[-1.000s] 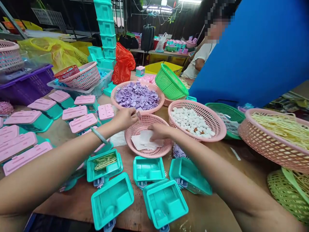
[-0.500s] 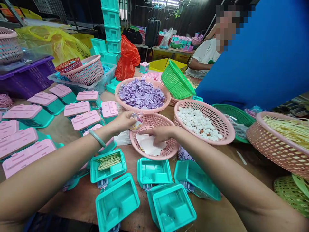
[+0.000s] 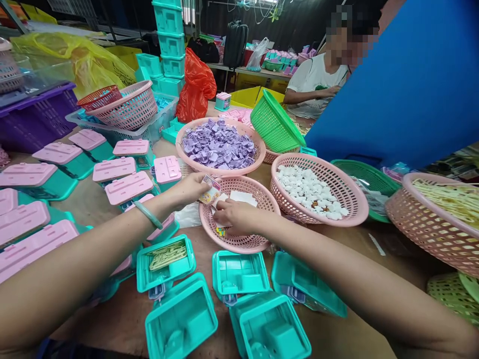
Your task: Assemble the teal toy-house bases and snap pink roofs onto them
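Wooden table (image 3: pixel 337 329) in a crowded workshop, covered with pink baskets and teal trays; another person sits behind it. Your hands meet over the small pink basket (image 3: pixel 239 239) at centre, which holds white paper slips (image 3: pixel 243 197). Your left hand (image 3: pixel 189 189) pinches a small printed card (image 3: pixel 210 190) at the basket's near-left rim, its long axis tilted up and right, its face pale with coloured print. Your right hand (image 3: pixel 234 215) is curled narrow inside the basket, fingertips touching the card.
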The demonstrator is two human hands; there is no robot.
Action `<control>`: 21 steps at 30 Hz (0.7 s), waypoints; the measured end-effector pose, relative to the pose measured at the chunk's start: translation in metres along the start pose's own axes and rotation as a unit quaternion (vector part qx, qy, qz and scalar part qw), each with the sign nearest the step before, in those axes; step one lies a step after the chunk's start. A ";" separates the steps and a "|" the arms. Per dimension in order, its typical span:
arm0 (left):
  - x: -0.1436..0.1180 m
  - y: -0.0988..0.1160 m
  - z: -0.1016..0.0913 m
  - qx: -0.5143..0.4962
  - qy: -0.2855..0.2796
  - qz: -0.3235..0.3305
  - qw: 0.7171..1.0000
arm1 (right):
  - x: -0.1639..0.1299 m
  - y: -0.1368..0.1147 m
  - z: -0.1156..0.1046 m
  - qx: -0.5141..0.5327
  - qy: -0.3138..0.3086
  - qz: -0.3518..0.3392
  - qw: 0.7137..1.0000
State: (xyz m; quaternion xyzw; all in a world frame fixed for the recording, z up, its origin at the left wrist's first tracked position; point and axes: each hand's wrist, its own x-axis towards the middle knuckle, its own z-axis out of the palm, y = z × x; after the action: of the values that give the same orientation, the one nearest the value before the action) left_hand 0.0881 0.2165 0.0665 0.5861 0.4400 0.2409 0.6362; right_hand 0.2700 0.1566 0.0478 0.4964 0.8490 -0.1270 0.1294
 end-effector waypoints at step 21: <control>-0.061 0.025 0.041 -0.223 0.082 -0.038 0.971 | -0.060 -0.015 -0.009 0.655 0.251 0.023 0.712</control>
State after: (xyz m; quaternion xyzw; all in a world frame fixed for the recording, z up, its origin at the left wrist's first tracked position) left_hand 0.0972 0.1493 0.1047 0.3904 0.4478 0.3559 0.7214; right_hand 0.2848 0.1039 0.0783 0.4893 0.5429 -0.5189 -0.4433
